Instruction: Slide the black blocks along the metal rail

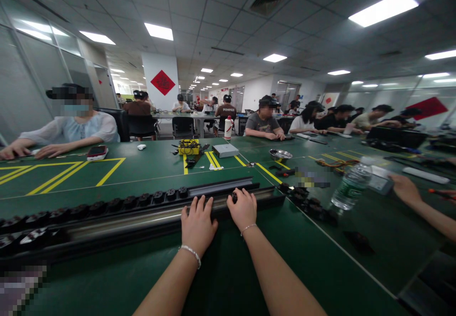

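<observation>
Head cam here: both hands sit on the long black rail point(107, 228) lying across the green bench point(228, 278), left hand point(197, 223) grip spread flat on top, right hand point(243, 209) curled at a small black roller point(234, 195), can't tell if it's pinching, with a water bottle point(351, 183) nearby on the right.

both hands point(197, 223) on the rail point(142, 221) (bottle point(351, 184) right).
</observation>
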`<state>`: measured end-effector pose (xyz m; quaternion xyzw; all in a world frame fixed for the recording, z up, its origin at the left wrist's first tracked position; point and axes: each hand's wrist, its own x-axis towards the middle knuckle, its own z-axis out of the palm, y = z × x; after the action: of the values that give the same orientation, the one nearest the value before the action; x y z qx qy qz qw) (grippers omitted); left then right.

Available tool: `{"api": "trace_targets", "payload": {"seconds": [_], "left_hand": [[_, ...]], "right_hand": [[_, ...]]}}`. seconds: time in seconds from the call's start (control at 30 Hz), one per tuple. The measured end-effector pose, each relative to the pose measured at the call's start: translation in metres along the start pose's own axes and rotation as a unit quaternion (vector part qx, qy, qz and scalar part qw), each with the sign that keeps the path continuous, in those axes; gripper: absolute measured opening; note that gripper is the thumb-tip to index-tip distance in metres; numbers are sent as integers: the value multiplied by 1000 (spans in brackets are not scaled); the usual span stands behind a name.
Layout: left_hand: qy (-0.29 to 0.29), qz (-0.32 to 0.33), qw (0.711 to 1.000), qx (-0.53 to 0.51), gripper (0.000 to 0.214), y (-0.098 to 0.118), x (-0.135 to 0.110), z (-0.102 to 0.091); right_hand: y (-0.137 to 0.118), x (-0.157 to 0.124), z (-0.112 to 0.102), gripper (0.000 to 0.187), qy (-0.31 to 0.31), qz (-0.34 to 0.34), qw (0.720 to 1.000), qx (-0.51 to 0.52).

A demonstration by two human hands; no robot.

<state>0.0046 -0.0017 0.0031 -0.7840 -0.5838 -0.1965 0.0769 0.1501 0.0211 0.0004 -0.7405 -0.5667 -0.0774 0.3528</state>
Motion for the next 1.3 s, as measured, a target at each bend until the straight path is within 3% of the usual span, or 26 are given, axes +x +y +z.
{"api": "trace_targets", "payload": {"seconds": [0.83, 1.3], "left_hand": [[-11, -13, 1000, -10, 58, 3, 0, -5], [11, -4, 1000, -19, 58, 0, 0, 1]], "right_hand": [[3, 2, 3, 32, 14, -1, 1000, 9], [4, 2, -2, 31, -5, 0, 1000, 13]]}}
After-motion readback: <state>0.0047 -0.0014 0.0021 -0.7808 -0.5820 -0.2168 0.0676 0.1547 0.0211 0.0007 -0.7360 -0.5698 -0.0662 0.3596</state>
